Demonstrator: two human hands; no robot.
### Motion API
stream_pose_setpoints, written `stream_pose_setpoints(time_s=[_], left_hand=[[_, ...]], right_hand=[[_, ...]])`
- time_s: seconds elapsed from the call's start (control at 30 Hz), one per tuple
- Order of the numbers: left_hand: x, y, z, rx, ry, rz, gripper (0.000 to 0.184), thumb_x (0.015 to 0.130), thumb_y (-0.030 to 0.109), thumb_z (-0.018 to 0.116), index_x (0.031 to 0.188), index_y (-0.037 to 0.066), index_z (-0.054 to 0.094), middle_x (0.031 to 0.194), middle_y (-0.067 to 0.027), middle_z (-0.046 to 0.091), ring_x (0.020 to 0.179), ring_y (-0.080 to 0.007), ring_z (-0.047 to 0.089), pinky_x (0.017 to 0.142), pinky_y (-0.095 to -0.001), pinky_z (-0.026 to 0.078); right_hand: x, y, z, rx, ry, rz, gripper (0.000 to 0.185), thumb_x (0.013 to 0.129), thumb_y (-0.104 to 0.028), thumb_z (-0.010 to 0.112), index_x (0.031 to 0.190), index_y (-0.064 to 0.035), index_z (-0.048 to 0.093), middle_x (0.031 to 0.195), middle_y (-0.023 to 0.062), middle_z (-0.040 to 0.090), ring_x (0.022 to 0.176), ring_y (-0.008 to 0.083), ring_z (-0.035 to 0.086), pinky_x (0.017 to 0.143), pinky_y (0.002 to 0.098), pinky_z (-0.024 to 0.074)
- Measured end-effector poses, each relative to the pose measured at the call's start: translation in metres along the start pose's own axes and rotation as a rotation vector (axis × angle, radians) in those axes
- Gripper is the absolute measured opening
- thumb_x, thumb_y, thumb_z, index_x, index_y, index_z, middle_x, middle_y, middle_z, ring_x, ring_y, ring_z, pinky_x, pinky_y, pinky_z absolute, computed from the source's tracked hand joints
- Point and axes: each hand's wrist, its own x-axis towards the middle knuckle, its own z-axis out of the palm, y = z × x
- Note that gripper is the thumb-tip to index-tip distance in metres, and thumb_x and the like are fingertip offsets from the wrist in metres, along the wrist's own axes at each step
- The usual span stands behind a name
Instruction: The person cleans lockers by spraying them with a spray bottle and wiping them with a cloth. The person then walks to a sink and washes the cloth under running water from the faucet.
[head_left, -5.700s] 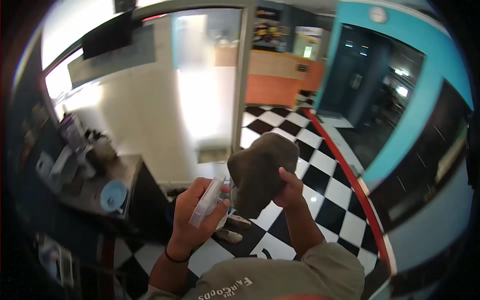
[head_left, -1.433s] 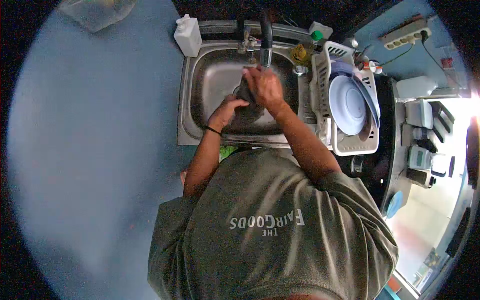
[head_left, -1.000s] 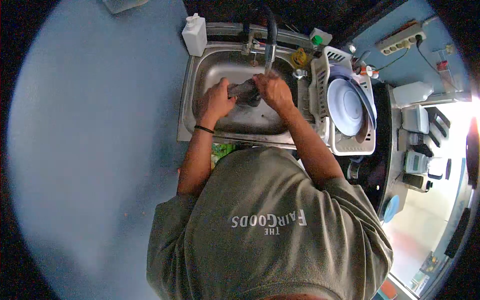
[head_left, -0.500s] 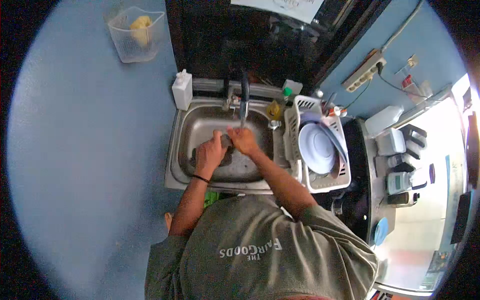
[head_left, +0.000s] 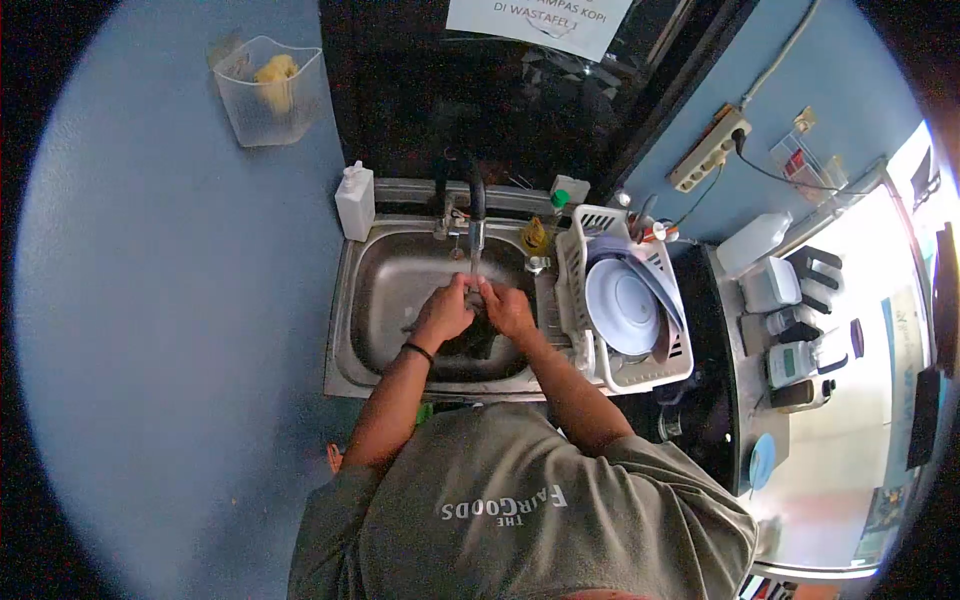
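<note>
Over the metal sink, my left hand and my right hand are close together beneath the tap. Both are closed on a dark grey cloth, which hangs below the fingers into the basin. My fingertips almost meet right under the spout, where water appears to run down. Part of the cloth is hidden behind my hands.
Right of the sink stands a white dish rack holding plates. A white bottle is at the back left corner. A yellow packet lies by the sink's back right. A power strip is on the wall.
My left hand has moved right and my right hand slightly right and down, bringing them level under the tap. The cloth has shifted right with them. The view has tilted slightly upward.
</note>
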Motion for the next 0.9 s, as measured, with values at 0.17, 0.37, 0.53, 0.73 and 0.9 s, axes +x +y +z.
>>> stream_pose_setpoints(time_s=[0.17,0.37,0.53,0.73,0.9], left_hand=[[0.029,-0.026,0.037,0.275,0.041,0.218,0.038,0.073,0.007,0.064,0.11,0.002,0.059,0.112,-0.023,0.062,0.104,-0.039,0.059,0.09,-0.0444,0.049],[0.064,-0.041,0.055,-0.211,-0.089,0.223,0.035,0.073,0.011,0.063,0.107,0.006,0.059,0.1,-0.0105,0.065,0.104,-0.0246,0.06,0.088,-0.0367,0.046],[0.053,-0.046,0.042,-1.301,-0.292,0.088,0.022,0.08,0.013,0.063,0.101,0.007,0.061,0.094,0.0008,0.06,0.095,-0.0126,0.055,0.089,-0.029,0.041],[0.037,-0.034,0.002,-1.005,-0.431,0.028,0.027,0.083,0.015,0.061,0.109,0.004,0.063,0.097,-0.0003,0.063,0.096,-0.012,0.055,0.089,-0.0277,0.041],[0.023,-0.027,-0.033,-0.704,-0.061,0.211,0.026,0.08,0.017,0.06,0.102,0.005,0.065,0.09,-0.0012,0.064,0.087,-0.0131,0.057,0.082,-0.0283,0.043]], right_hand=[[-0.007,-0.015,-0.025,-0.008,0.245,-0.136,0.039,0.092,-0.034,0.058,0.072,-0.0007,0.059,0.07,0.0272,0.058,0.063,0.0445,0.056,0.056,0.0479,0.0441],[-0.002,-0.026,-0.046,0.3,0.088,0.003,0.039,0.09,-0.035,0.063,0.079,0.0015,0.058,0.063,0.0083,0.057,0.062,0.012,0.051,0.058,0.0335,0.0424],[-0.003,-0.013,-0.045,0.655,-0.073,0.122,0.014,0.085,-0.017,0.07,0.082,-0.0066,0.061,0.078,-0.0023,0.061,0.072,0.0067,0.051,0.067,0.0232,0.0406],[0.002,-0.013,-0.036,0.804,-0.152,0.057,0.016,0.084,-0.015,0.07,0.089,-0.0052,0.059,0.082,-0.0008,0.062,0.076,0.0078,0.054,0.073,0.0231,0.0427],[0.011,-0.014,-0.013,0.604,-0.307,-0.075,0.034,0.081,-0.021,0.074,0.106,-0.0038,0.058,0.09,0.0035,0.064,0.082,0.0108,0.058,0.076,0.0269,0.0464]])
